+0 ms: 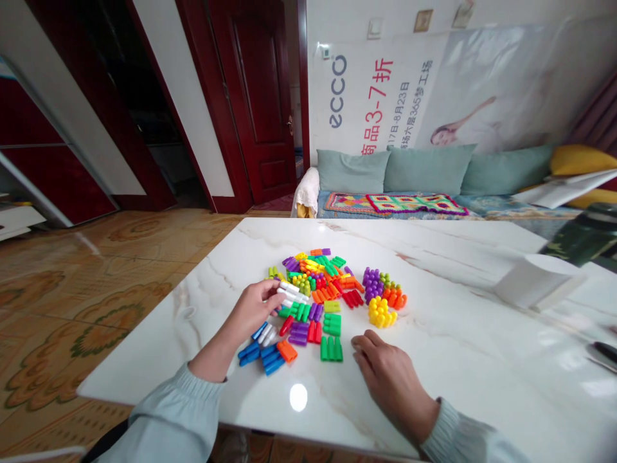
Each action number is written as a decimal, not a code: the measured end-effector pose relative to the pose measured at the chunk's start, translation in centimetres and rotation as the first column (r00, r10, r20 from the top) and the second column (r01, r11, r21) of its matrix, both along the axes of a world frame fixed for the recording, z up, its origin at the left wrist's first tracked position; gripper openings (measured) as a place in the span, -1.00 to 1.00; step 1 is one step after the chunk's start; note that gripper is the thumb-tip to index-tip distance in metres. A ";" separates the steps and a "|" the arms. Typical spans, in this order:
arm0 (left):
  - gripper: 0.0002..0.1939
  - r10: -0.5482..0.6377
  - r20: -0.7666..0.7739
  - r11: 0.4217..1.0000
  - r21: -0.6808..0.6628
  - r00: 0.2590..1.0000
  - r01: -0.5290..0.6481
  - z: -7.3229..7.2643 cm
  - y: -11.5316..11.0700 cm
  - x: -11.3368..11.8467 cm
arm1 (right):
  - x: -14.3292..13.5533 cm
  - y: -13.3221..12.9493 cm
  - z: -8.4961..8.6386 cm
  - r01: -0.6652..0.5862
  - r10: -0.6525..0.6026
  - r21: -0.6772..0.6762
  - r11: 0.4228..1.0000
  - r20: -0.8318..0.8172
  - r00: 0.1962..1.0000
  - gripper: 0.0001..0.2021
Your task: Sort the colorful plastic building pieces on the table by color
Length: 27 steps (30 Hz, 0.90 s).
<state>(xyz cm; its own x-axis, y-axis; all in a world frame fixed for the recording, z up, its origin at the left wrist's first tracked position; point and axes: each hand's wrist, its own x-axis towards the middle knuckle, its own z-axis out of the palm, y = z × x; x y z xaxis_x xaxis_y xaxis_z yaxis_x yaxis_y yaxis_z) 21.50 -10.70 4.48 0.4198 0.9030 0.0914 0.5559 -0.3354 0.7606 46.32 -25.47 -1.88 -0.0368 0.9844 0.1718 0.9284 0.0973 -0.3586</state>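
Note:
My left hand (260, 302) is closed on a white toy building block (292, 294) made of joined peg-like tubes, pinched between thumb and fingers above the left side of a colourful pile. Below it lie another white piece (268, 334), a red piece (286, 325) and blue pieces (272, 360). My right hand (385, 360) rests on the table with loosely bent fingers, and nothing shows in it. Nearest to it is a green block (331, 349). Beyond its fingertips stand clusters of yellow pegs (380, 312) and purple pegs (373, 284).
The marble-patterned white table (457, 373) carries the pile (328, 276) of blocks in several colours. On the right are a white paper box or roll (535, 280), a dark camouflage-patterned object (585, 235) and a dark-handled item (605, 352). Behind stands a sofa with cushions (429, 168).

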 end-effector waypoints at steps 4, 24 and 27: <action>-0.61 -0.020 0.421 0.875 -0.432 0.907 0.219 -0.6 -2.3 1.7 | -0.4 -0.1 0.6 0.002 0.031 0.092 0.996 -0.355 0.935 -0.80; -0.91 -0.331 0.242 0.934 -0.054 0.912 0.354 -2.9 -8.4 6.0 | -0.8 -1.4 2.8 -0.132 0.194 0.152 0.980 -0.545 0.816 -0.87; -0.82 -0.314 0.246 0.939 -0.064 0.917 0.339 -3.0 -8.3 5.9 | 0.4 -1.3 3.5 -0.070 0.172 0.205 0.976 -0.536 0.827 -0.84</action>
